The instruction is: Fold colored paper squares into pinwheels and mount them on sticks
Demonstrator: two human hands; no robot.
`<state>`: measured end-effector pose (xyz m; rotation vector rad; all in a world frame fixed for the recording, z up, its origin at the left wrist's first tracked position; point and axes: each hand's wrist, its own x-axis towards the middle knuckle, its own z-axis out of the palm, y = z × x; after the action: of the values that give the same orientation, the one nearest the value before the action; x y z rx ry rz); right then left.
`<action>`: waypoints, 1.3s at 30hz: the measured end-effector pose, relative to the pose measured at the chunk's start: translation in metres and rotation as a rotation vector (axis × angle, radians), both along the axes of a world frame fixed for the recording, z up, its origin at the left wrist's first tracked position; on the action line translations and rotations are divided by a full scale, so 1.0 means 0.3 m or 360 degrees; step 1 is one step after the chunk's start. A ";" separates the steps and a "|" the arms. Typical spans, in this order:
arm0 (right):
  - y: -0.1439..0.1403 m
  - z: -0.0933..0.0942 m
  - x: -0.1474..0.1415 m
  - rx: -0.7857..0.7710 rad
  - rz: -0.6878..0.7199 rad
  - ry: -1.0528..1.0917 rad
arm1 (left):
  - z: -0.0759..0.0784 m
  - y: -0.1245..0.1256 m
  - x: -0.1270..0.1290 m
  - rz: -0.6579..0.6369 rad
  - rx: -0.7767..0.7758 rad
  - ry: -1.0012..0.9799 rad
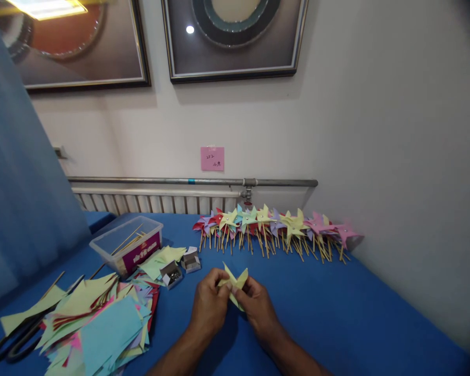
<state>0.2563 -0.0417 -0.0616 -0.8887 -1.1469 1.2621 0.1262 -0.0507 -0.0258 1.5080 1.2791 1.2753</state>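
Between my hands, above the blue table, is a pale yellow paper pinwheel (240, 280) with some of its points folded in. My left hand (210, 298) pinches it from the left, thumb near its middle. From the right, my right hand (257, 308) grips it with thumb and fingers. The two thumbs nearly meet at the centre, so that part of the paper is hidden. Nearest to my left hand stand a small open box of metal pins (172, 275) and another small grey box (190, 260).
Finished pinwheels on sticks (274, 224) lie in a row along the back. A clear plastic tub (121, 244) holds thin sticks. Coloured paper sheets (109, 329) are piled at the left beside black-handled scissors (19, 334). The blue table (337, 324) meets a wall at right.
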 end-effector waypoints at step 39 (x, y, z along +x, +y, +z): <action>0.001 0.008 0.015 -0.0114 -0.0049 0.0022 | 0.018 0.023 -0.004 -0.0167 -0.0335 -0.0568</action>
<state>0.2607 -0.0415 -0.0593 -0.9459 -1.0789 1.2892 0.1251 -0.0437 -0.0205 1.1246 1.0498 1.2332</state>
